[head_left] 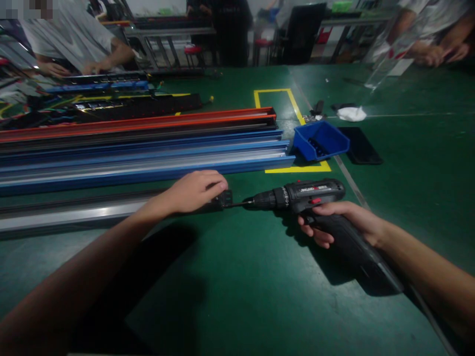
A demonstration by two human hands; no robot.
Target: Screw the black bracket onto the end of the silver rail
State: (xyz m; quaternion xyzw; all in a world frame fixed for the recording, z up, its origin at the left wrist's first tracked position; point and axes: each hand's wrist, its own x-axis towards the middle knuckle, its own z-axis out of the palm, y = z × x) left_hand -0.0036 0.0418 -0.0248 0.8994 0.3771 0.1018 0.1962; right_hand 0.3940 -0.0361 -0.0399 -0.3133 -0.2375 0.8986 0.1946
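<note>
The grey rail point(96, 212) lies lengthwise across the bench point(237, 282), left to right, its black end piece point(225, 199) facing the drill point(311, 194) held in the right hand's closed grip point(334, 222). The bit point(242, 203) points left, roughly along the rail's axis, its tip seemingly touching that end. The nearer left hand point(195, 192) curls over the rail's end; its far fingers are hidden, so I cannot tell whether its grip is closed.
</note>
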